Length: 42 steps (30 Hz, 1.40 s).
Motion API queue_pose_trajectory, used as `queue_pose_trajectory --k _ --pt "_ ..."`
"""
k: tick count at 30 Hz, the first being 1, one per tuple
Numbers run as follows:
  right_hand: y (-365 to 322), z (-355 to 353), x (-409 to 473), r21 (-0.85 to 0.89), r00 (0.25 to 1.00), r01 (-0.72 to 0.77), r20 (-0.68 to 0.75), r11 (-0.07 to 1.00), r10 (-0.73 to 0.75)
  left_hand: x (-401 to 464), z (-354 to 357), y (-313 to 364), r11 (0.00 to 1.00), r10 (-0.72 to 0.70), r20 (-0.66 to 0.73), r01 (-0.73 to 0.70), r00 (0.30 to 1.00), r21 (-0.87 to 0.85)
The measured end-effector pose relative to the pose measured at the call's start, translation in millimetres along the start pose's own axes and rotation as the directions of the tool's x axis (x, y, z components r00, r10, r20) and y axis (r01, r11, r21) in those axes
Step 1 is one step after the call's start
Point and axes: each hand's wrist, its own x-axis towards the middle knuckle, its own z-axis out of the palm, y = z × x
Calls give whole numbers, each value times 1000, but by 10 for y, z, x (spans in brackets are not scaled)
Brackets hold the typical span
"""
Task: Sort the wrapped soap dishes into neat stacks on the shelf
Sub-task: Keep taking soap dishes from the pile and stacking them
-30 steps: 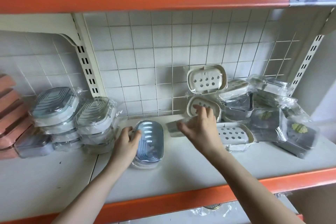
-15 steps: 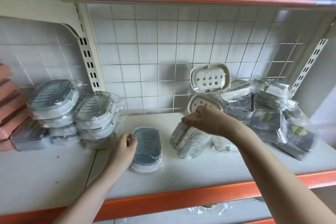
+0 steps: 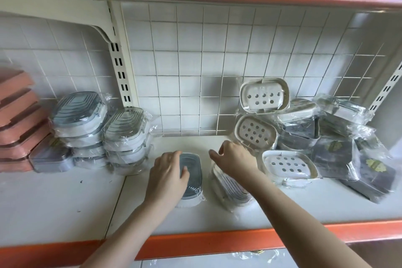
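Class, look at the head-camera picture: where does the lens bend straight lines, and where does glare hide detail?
Head view: the wide lens bows the orange shelf edge and the wire grid; glare on the plastic wrap of the dark dishes at right blurs their outlines; the pink trays at far left look soft.

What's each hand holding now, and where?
Left hand grips the blue-grey soap dish by its left long edge. Right hand rests over the white ribbed dish; grip unclear.

— Looks like a shop?
— Yes: orange-edged display shelf [image 3: 217, 243], slotted uprights [image 3: 121, 76], wire grid backing [image 3: 217, 61], many identical plastic-wrapped soap dishes [image 3: 124, 132] stacked as stock
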Motion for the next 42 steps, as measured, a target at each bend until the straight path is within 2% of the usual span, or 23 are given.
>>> queue_pose_trajectory --k 4,8,12,18,23,26,32,35,39,42 --pt "73 162 -134 15 1000 -19 10 1000 19 14 28 57 996 -1 109 -9 994 93" --pt "109 135 -281 4 995 46 -86 999 -46 21 70 143 988 -84 96 70 992 140" --pt "165 190 -466 -108 992 74 -98 991 -85 54 118 287 968 -180 109 157 978 195" --pt "196 393 -572 -168 960 9 -273 986 -56 62 162 310 955 -240 152 205 959 217" --pt "199 423 -570 -181 948 -20 -315 983 -39 30 170 341 927 -296 93 262 951 268" --pt "200 425 -579 -161 951 -60 -309 985 7 9 141 369 912 -328 107 286 938 293" --pt "195 410 -590 -128 946 -77 -323 989 32 -120 47 337 927 -314 127 275 941 255" --pt "185 355 -597 -132 964 -76 -265 988 39 -130 -9 253 945 -289 126 261 949 196" --pt "154 290 -596 -75 977 -66 -208 995 49 -158 -143 132 970 -218 75 207 973 129" --pt "65 260 -636 -20 976 -39 -215 999 34 -232 -254 36 987 -153 -32 155 988 40"
